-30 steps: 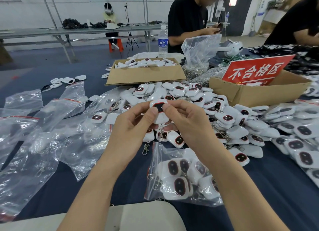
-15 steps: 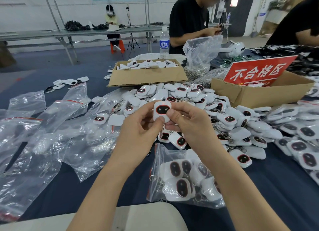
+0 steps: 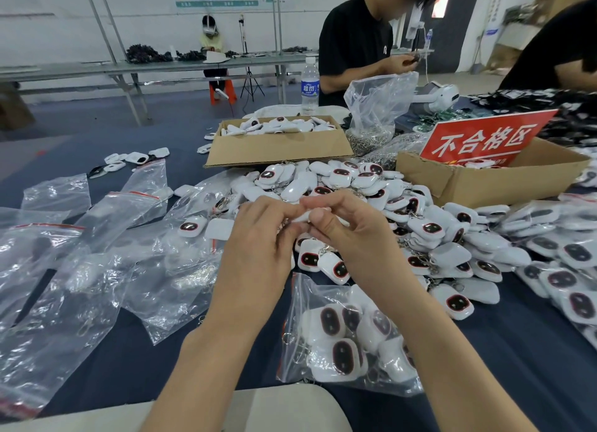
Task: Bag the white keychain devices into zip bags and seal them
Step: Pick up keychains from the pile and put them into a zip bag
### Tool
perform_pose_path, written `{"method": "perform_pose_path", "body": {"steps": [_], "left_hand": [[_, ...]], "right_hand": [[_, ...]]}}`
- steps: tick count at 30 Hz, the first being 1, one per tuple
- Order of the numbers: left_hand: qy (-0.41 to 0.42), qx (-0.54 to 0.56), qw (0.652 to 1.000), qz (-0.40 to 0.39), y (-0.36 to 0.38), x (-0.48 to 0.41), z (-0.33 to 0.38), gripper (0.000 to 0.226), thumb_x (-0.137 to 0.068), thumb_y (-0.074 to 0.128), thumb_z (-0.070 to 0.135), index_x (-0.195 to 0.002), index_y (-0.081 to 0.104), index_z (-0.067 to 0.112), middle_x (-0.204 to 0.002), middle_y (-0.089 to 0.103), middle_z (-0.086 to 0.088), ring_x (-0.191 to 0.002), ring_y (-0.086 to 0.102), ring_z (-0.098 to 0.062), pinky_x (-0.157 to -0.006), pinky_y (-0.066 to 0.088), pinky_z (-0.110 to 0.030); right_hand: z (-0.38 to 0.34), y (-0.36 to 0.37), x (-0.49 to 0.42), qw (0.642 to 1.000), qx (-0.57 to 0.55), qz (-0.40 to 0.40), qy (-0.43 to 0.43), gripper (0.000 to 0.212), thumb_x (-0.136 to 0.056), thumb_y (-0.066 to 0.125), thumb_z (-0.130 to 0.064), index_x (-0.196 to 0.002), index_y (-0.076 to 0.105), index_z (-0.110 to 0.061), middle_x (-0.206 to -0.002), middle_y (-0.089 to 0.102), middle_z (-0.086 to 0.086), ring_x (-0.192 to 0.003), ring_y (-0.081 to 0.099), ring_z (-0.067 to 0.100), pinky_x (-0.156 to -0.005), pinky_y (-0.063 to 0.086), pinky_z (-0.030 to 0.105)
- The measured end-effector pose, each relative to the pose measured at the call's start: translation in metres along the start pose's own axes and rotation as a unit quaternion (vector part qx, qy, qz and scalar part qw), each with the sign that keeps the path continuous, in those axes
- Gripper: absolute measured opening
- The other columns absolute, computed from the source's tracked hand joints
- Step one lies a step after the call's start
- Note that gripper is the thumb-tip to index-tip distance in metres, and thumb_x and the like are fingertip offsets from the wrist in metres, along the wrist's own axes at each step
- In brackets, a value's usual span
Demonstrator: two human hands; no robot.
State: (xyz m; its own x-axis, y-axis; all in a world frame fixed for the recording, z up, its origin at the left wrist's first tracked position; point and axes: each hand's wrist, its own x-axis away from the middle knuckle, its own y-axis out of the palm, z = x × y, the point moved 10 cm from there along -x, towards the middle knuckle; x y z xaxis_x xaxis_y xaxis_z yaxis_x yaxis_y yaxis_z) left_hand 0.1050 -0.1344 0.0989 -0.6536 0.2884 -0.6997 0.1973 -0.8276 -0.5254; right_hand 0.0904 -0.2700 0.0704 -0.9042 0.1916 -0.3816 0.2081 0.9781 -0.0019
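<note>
Now tipped edge-on, not face-up as half a second ago: the device (image 3: 302,217), dark face out of view. Hands a little lower in view.

At 9 o'clock of the hands, empty zip bags (image 3: 80,270) strewn over the table (image 3: 533,367). In the centre, left hand (image 3: 258,237), fingers curled, pinching the device's left end. Close against it, right hand (image 3: 352,234), thumb on the device's near edge, fingers curled over the far side, pinching the other end. Device held aloft between both, mostly hidden by fingers, above the near edge of the loose pile (image 3: 355,186).

At 6 o'clock of the hands, a bag (image 3: 349,334) holding several devices; sealed or not, cannot tell. At 12 o'clock, a box (image 3: 277,149) of more devices, with a bottle (image 3: 310,85) behind. At 2 o'clock, a second box (image 3: 478,186) with a red sign (image 3: 484,140). At 3 o'clock, filled bags (image 3: 565,254) heaped along the right side.
</note>
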Motion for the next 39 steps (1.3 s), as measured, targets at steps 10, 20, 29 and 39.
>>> {"method": "perform_pose_path", "body": {"steps": [10,20,29,39], "left_hand": [[-0.015,0.012,1.000,0.009,-0.004,-0.002,-0.002,0.010,-0.092,0.068,0.005,-0.098,0.067,0.012,-0.097,0.063,0.006,-0.093,0.055,-0.012,-0.081,0.040,-0.010],[-0.170,0.300,0.938,-0.035,0.009,-0.002,-0.024,0.024,-0.093,0.069,0.007,-0.098,0.069,0.031,-0.095,0.074,0.011,-0.091,0.068,-0.005,-0.076,0.049,-0.010],[-0.205,0.327,0.922,-0.037,0.017,0.002,-0.027,0.025,-0.097,0.063,0.008,-0.106,0.065,0.031,-0.082,0.070,0.000,-0.077,0.072,-0.012,-0.069,0.053,-0.015],[-0.318,0.279,0.892,-0.162,0.021,0.013,-0.052,0.030,-0.107,0.046,0.013,-0.105,0.071,0.029,-0.083,0.070,-0.002,-0.063,0.065,-0.010,-0.061,0.056,-0.022]], "right_hand": [[-0.005,-0.001,0.000,1.000,0.009,0.019,-0.020,0.012,-0.091,0.069,-0.011,-0.093,0.068,-0.023,-0.112,0.073,-0.007,-0.103,0.070,0.006,-0.093,0.056,0.028],[-0.020,-0.013,0.004,0.995,0.025,0.072,-0.068,0.014,-0.090,0.069,-0.010,-0.091,0.070,-0.023,-0.079,0.075,-0.015,-0.070,0.067,-0.001,-0.066,0.052,0.012],[-0.012,-0.018,0.002,0.991,-0.037,0.123,-0.023,0.010,-0.083,0.071,-0.032,-0.083,0.069,-0.022,-0.064,0.070,0.001,-0.059,0.064,0.008,-0.059,0.054,0.019],[0.016,-0.036,-0.002,0.995,0.027,0.036,0.094,0.020,-0.100,0.057,-0.034,-0.099,0.072,-0.022,-0.085,0.078,0.001,-0.067,0.067,0.010,-0.061,0.055,0.020]]}}
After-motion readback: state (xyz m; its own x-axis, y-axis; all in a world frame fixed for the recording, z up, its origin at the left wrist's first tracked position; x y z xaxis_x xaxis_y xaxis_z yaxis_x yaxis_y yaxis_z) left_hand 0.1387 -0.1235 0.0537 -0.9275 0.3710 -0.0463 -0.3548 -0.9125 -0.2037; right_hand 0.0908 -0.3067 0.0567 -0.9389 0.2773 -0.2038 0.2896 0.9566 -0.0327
